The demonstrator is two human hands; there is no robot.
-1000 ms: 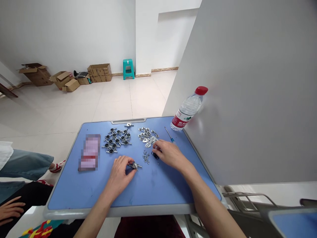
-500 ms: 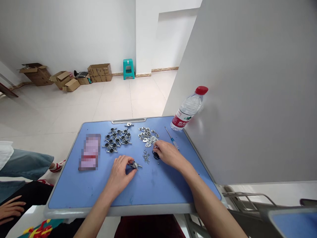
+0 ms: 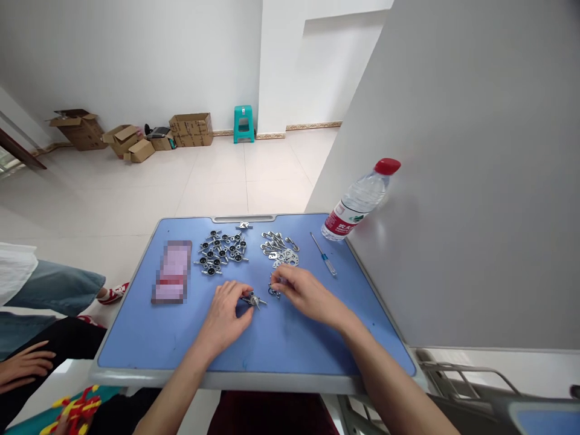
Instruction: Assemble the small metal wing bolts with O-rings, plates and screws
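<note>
My left hand point(image 3: 229, 312) grips a small silver metal fitting point(image 3: 254, 300) with arms sticking out, between thumb and fingers just above the blue tabletop point(image 3: 190, 344). My right hand point(image 3: 299, 291) is closed in a pinch to the right of it. A thin black ring point(image 3: 271, 290) shows at its fingertips, over small shiny balls that are partly covered. Beyond my right hand lie flat metal plates point(image 3: 286, 258) and a heap of elongated metal pieces point(image 3: 273, 241). Several assembled metal fittings with black round centres point(image 3: 222, 253) are grouped at the left.
A screwdriver point(image 3: 323, 256) lies on the right, near a water bottle point(image 3: 357, 202) by the grey partition point(image 3: 471, 181). A blurred purple packet point(image 3: 173, 272) is on the left. One metal piece point(image 3: 244, 226) sits at the far edge. Another person's hand point(image 3: 27, 365) rests at the left.
My right hand has moved left from the black rings, toward the small balls and the fitting, with a ring at its fingertips. My left hand still holds the fitting. The view has shifted slightly.
</note>
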